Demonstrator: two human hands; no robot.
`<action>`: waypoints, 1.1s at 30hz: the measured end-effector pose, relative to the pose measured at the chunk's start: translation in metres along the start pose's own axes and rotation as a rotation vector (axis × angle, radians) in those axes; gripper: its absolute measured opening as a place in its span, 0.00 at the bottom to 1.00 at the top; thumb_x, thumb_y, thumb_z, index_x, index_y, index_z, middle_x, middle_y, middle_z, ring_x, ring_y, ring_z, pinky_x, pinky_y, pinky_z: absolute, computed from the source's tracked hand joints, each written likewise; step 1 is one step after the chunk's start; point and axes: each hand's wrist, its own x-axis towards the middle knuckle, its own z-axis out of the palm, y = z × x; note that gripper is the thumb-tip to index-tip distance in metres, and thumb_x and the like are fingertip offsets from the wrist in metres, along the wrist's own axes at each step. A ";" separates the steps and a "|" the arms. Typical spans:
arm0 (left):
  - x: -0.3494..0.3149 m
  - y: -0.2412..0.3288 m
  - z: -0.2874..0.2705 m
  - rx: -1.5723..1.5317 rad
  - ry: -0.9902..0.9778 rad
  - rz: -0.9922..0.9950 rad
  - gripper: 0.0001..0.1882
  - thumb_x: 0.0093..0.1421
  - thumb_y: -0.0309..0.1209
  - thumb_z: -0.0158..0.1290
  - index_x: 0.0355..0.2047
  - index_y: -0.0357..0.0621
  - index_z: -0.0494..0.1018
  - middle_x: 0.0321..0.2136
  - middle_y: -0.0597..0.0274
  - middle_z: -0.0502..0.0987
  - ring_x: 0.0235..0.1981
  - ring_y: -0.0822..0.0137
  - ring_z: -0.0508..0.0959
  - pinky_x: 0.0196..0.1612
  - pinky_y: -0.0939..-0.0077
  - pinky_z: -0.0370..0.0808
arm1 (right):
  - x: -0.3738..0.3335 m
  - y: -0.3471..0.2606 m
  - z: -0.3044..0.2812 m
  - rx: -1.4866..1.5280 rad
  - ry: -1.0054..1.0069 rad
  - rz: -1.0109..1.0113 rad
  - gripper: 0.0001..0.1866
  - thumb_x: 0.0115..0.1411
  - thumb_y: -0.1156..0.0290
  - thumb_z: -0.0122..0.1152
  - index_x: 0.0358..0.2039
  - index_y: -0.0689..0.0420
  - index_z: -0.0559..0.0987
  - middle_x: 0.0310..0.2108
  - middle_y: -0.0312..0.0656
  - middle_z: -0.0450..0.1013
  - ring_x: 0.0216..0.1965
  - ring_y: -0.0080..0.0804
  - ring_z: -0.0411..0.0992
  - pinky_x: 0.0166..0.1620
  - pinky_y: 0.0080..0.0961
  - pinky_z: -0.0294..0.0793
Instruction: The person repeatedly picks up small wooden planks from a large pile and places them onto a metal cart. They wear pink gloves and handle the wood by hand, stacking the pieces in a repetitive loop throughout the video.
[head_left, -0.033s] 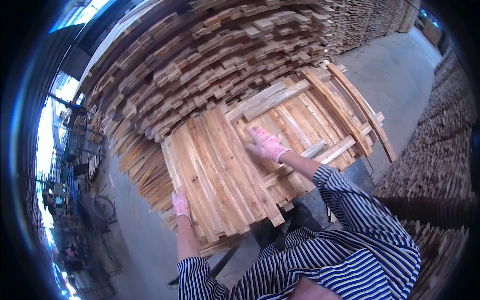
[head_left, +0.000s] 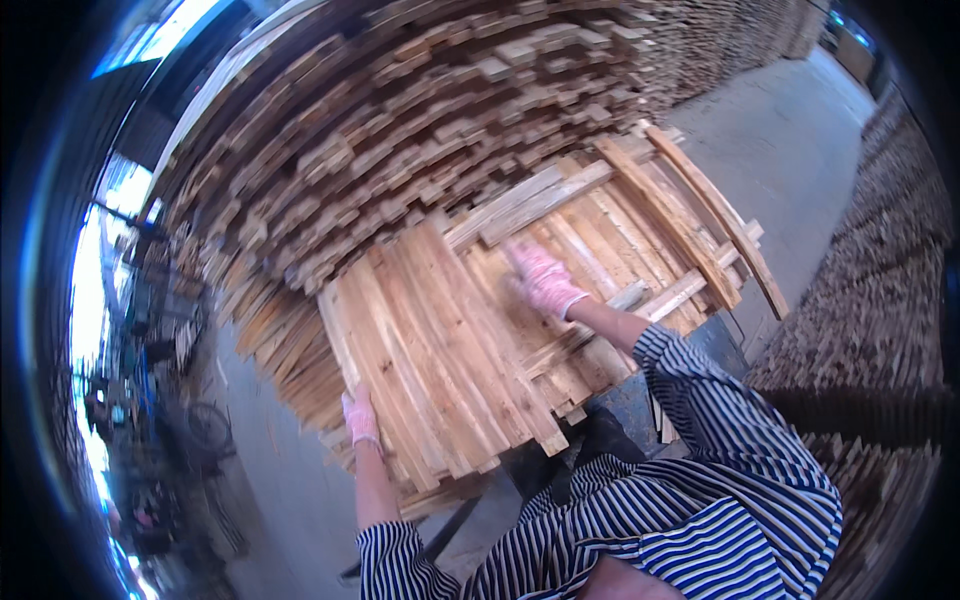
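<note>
A row of narrow wooden planks (head_left: 430,350) lies side by side in front of me. My left hand (head_left: 361,416), in a pink-white glove, rests along the outer left edge of this row with its fingers stretched out. Over the boards to the right of the row is my right hand (head_left: 545,281), gloved the same way. Its fingers are apart and somewhat blurred, with nothing visible in them; whether they touch the wood is hard to tell. Pale crosswise battens (head_left: 550,203) lie beyond that hand, on the lower boards.
Two long slats (head_left: 720,210) lie across the right end of the boards. Behind rises a high stack of planks (head_left: 400,130). More stacked wood (head_left: 860,300) stands at the right. A wheel (head_left: 207,425) and clutter are at the far left, on the grey floor (head_left: 270,470).
My right hand has shifted slightly to the right and away from the plank row. My left hand stays at the left edge. The whole view has moved a little.
</note>
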 end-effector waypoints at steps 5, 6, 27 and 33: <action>-0.001 -0.015 -0.010 -0.224 -0.078 -0.015 0.36 0.65 0.41 0.54 0.67 0.31 0.59 0.55 0.46 0.74 0.51 0.56 0.76 0.57 0.63 0.73 | 0.000 0.167 -0.094 -0.758 0.290 0.613 0.31 0.64 0.66 0.51 0.68 0.55 0.63 0.64 0.61 0.63 0.65 0.55 0.63 0.64 0.60 0.58; 0.007 -0.017 0.008 -0.262 -0.128 0.002 0.36 0.65 0.41 0.54 0.67 0.32 0.59 0.55 0.46 0.74 0.51 0.56 0.77 0.57 0.64 0.73 | -0.024 0.216 -0.121 -0.702 0.259 0.715 0.28 0.65 0.66 0.49 0.67 0.51 0.65 0.60 0.58 0.68 0.62 0.54 0.67 0.62 0.57 0.63; 0.023 -0.039 -0.013 -0.079 -0.043 -0.004 0.41 0.66 0.49 0.53 0.68 0.31 0.57 0.58 0.44 0.72 0.54 0.55 0.75 0.60 0.64 0.70 | -0.038 -0.061 0.006 0.304 -0.339 0.182 0.23 0.66 0.58 0.54 0.61 0.45 0.69 0.44 0.56 0.73 0.48 0.56 0.73 0.49 0.48 0.74; 0.007 -0.030 -0.019 -0.027 -0.045 -0.018 0.39 0.64 0.50 0.53 0.67 0.36 0.60 0.61 0.41 0.70 0.59 0.50 0.72 0.62 0.61 0.69 | -0.038 -0.089 -0.004 0.194 0.014 -0.023 0.29 0.65 0.59 0.57 0.64 0.54 0.66 0.55 0.59 0.68 0.54 0.57 0.70 0.55 0.46 0.72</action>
